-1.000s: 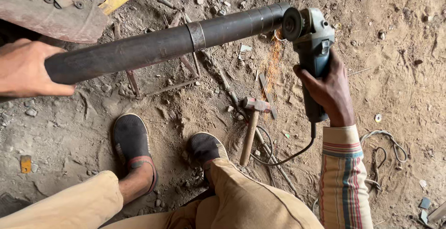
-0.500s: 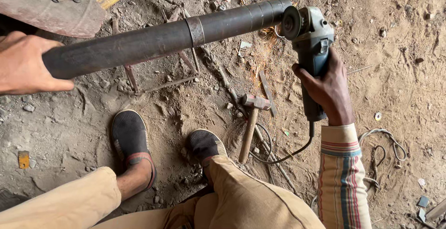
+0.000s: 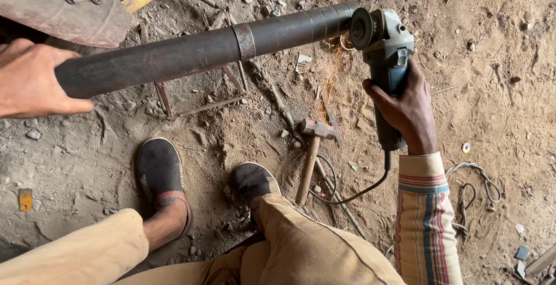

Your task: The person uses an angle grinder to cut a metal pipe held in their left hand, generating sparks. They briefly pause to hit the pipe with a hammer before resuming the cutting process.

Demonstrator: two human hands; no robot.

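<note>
Left hand [image 3: 29, 79] wraps the near end of the dark steel pipe [image 3: 202, 50], while the right hand [image 3: 405, 105] grips an angle grinder [image 3: 385, 48] whose disc meets the pipe's far end, throwing sparks. Below on the dirt lie a hammer [image 3: 310, 152], the grinder's cord [image 3: 347, 192] and scrap rods [image 3: 197, 103].

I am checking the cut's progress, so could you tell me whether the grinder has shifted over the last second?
No. The grinder sits at the pipe end, above the hammer, as before.
</note>
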